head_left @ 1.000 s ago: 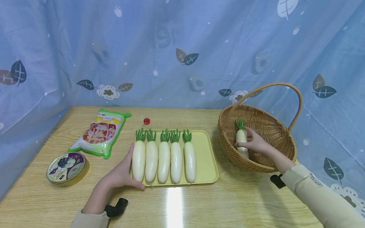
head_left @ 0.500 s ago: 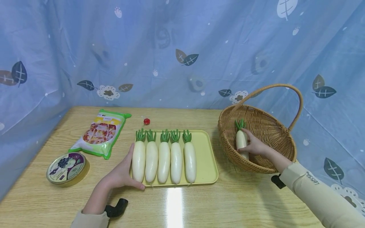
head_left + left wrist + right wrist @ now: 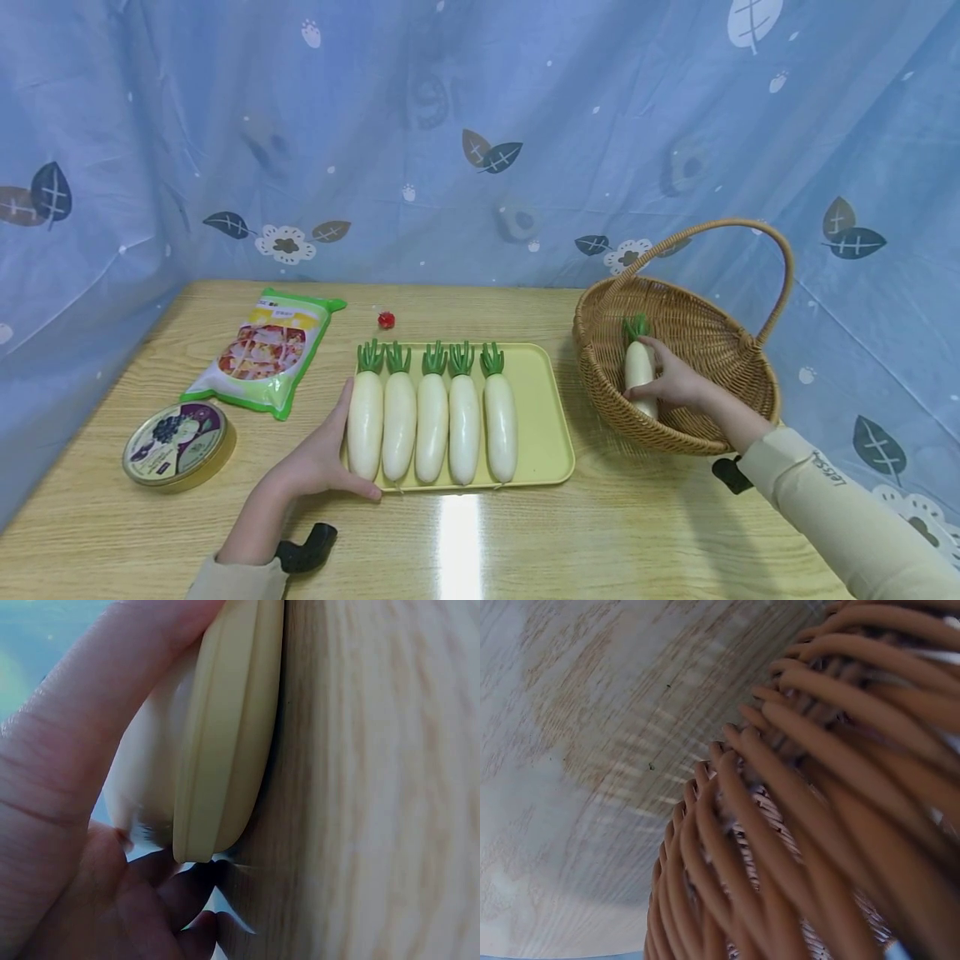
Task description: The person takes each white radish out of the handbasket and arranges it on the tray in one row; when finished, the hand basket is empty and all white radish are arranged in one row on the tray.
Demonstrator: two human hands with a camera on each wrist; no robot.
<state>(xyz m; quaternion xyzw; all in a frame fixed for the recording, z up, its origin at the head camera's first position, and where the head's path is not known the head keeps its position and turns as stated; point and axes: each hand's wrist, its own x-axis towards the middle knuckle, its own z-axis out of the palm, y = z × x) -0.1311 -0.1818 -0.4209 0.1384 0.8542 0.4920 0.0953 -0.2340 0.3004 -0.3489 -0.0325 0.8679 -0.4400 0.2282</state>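
Note:
A white radish (image 3: pixel 638 368) with green leaf stubs is inside the brown wicker basket (image 3: pixel 720 346) on the right. My right hand (image 3: pixel 673 383) holds it between thumb and fingers, covering part of its right side. In the right wrist view only the basket's woven side (image 3: pixel 780 825) shows, hiding the hand. On the pale yellow tray (image 3: pixel 543 408), several more white radishes (image 3: pixel 431 425) lie side by side, leaves pointing away. My left hand (image 3: pixel 318 458) grips the tray's near left corner, thumb along the front edge, as the left wrist view shows beside the tray wall (image 3: pixel 217 735).
On the left lie a green-edged food packet (image 3: pixel 266 350) and a round gold tin (image 3: pixel 176 442). A small red object (image 3: pixel 386 320) sits behind the tray. The basket's tall handle (image 3: pixel 783 267) arches over it. A blue patterned curtain (image 3: pixel 480 208) hangs behind the table.
The right thumb and fingers have shifted on the radish in the basket, and the radish has moved slightly to the right. The left hand and the tray stay put.

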